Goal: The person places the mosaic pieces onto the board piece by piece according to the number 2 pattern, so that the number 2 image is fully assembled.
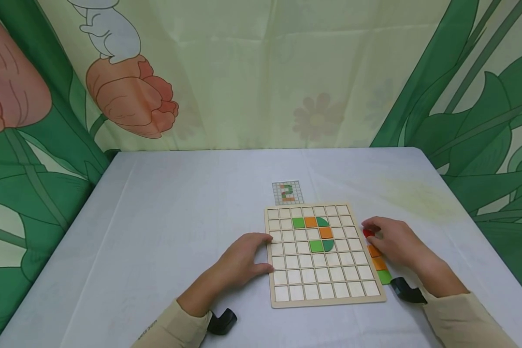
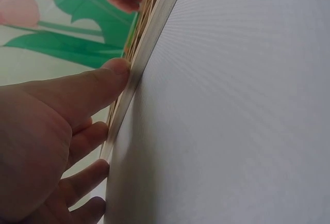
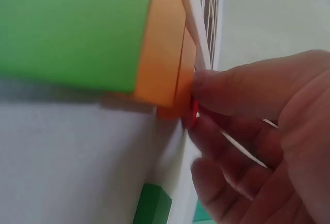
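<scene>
We pinch red block (image 1: 367, 233) in right grip (image 1: 398, 242); which way it's long, we can't tell. Board (image 1: 328, 303) lies just left of right grip. Left grip (image 1: 242, 260), fingers spread, touches board's far side.

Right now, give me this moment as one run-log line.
left hand: touching left edge of grid board | right hand: pinching red piece beside board | orange tiles: right of board | card: beyond board

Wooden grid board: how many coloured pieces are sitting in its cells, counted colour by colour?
Light green squares: 2
Orange squares: 2
Dark green rounded pieces: 2
Total: 6
</scene>
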Tool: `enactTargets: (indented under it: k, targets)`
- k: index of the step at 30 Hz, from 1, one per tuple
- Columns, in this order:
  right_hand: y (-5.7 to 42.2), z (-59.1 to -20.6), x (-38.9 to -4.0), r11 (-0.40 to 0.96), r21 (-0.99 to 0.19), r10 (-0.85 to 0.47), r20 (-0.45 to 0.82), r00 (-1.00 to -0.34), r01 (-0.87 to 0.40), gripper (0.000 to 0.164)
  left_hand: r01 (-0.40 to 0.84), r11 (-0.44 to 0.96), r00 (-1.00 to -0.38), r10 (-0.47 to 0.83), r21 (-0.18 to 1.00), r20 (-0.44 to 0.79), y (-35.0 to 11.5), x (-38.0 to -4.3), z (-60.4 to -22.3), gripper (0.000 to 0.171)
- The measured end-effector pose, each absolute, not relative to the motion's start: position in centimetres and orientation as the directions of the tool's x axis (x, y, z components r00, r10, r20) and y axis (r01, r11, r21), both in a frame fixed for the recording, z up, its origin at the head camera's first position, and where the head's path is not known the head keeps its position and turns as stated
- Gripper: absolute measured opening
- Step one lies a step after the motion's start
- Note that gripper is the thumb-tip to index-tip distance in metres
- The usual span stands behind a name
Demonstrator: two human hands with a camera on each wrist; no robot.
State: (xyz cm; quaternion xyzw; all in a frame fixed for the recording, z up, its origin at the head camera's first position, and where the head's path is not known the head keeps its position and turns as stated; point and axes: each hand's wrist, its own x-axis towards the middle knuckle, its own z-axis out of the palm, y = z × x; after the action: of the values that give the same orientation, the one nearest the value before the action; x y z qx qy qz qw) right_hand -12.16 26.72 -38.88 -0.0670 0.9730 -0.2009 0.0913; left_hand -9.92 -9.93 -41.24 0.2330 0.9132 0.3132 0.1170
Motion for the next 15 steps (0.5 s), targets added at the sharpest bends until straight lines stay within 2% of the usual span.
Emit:
enactTargets:
  k: [6, 15]
  targets:
    - [26.64, -38.81, -12.20, 0.924, -0.374, -0.143, -0.143, -0.979, -0.080, 0.038, 0.354, 0.697, -0.865, 0.498, 0.623, -0.065, -9.89, -9.93, -41.39, 0.062]
    - [27.12, -38.96, -12.08, 0.911, -0.399, -0.175, -0.144, -0.974, -0.105, 0.035, 0.355, 0.701, -0.865, 0.497, 0.619, -0.066, -9.86, -9.93, -41.28, 0.062]
